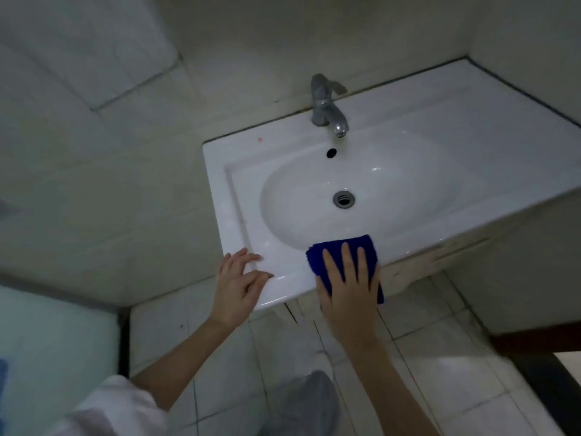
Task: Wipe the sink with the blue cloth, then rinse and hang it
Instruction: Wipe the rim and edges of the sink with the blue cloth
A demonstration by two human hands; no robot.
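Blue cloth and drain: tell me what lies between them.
In the head view, only bare white basin wall lies between the blue cloth on the front rim and the drain.

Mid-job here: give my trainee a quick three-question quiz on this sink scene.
1. True or false: water runs from the grey metal tap.
2. Which hand presses the folded blue cloth: A left, B right?
3. Where on the white ceramic sink does the cloth lie?

Key: 1 false. 2 B, the right hand; the left hand rests bare on the near left corner. 3 On the front rim, overhanging its edge.
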